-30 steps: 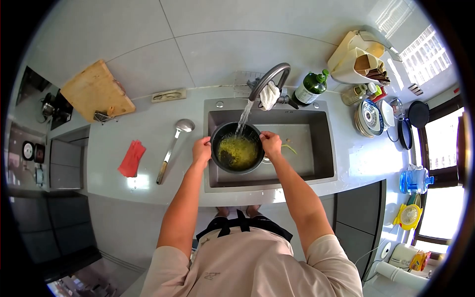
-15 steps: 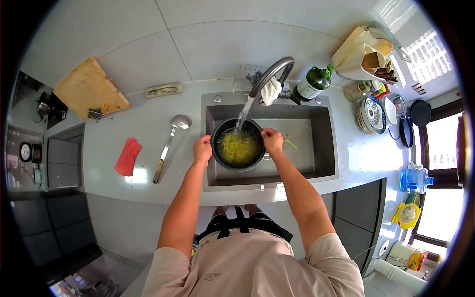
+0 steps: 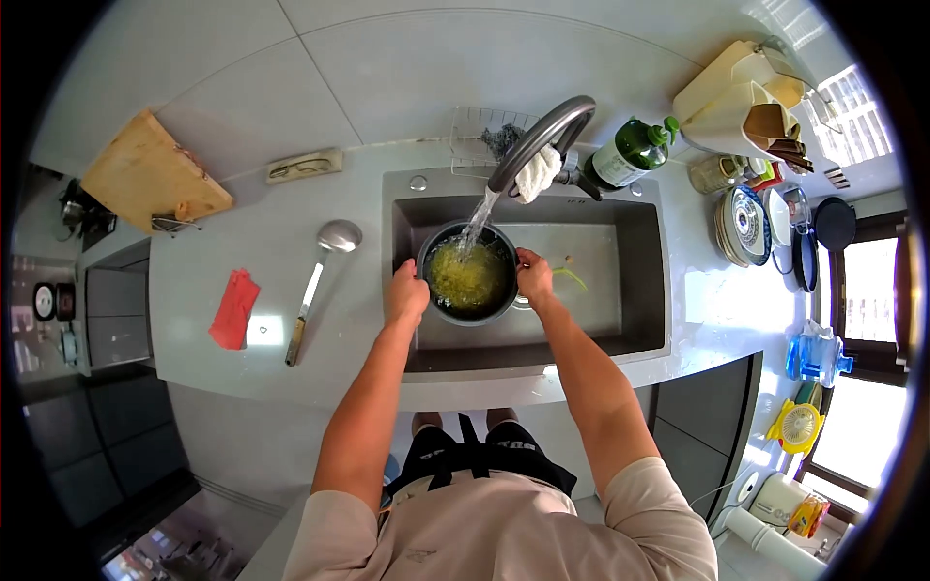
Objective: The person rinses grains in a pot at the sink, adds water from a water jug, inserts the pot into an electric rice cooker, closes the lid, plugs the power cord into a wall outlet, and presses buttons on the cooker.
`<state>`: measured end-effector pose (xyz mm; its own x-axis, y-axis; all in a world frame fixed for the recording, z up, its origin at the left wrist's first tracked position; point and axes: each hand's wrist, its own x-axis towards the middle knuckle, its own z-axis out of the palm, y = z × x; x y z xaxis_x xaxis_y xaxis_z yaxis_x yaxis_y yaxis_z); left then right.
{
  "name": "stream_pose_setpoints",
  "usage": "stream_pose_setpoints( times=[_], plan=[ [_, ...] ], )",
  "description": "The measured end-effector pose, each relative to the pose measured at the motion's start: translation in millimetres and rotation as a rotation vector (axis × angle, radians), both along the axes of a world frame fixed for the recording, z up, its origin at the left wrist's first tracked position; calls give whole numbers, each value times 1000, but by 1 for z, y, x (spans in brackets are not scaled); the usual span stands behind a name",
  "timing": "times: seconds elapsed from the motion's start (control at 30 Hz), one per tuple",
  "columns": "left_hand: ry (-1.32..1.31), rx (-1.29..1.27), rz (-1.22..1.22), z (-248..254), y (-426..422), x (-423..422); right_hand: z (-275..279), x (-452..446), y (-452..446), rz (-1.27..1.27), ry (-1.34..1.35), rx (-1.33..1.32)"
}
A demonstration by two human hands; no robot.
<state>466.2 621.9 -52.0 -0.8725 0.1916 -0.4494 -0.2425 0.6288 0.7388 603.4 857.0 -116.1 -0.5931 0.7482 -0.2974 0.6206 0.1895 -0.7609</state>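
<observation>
A round dark pot (image 3: 441,306) is held level in the left part of the grey sink (image 3: 625,358). My left hand (image 3: 408,293) grips its left rim, and my right hand (image 3: 534,275) grips the right rim. In the pot, small yellow-green bits (image 3: 465,276), too small to name, swirl in cloudy water. A stream of water (image 3: 477,221) falls into it from the curved faucet (image 3: 528,145). A white cloth (image 3: 538,174) hangs on the faucet. Thin green scraps (image 3: 572,278) lie on the sink floor to the right of my right hand.
On the counter at left lie a ladle (image 3: 320,276) and a red cloth (image 3: 234,310). A cutting board (image 3: 155,174) leans at the back left. A green bottle (image 3: 630,155) stands behind the sink; stacked plates (image 3: 744,225) sit at its right.
The head view has shifted slightly. The pot sits a little farther back in the sink, both hands still on its rim. Water keeps running and the contents look more stirred.
</observation>
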Motion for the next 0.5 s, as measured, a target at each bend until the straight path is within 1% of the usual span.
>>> stream_pose_setpoints(
  times=[0.03, 0.07, 0.13, 0.23, 0.33, 0.37, 0.43, 0.5],
  plan=[
    [-67, 24, 12, 5, 4, 3, -4, 0, 3, 5, -12, -11],
    [-81, 29, 24, 2, 6, 4, -8, 1, 6, 21, -14, -26],
    [-106, 39, 46, -16, 8, 6, -12, 4, 12, 52, -14, -54],
    [-207, 116, 155, -41, 4, 12, -26, 2, 15, 73, 47, -187],
    [-213, 260, 279, -77, -7, 23, -32, 5, 10, 70, 97, -241],
    [-201, 296, 275, -88, -12, 25, -32, 6, 9, 83, 119, -222],
    [-176, 368, 264, -94, -20, 30, -28, 9, 7, 107, 166, -184],
    [120, 85, 129, -88, -12, 50, -14, 12, 4, 101, 116, -155]
  ],
)
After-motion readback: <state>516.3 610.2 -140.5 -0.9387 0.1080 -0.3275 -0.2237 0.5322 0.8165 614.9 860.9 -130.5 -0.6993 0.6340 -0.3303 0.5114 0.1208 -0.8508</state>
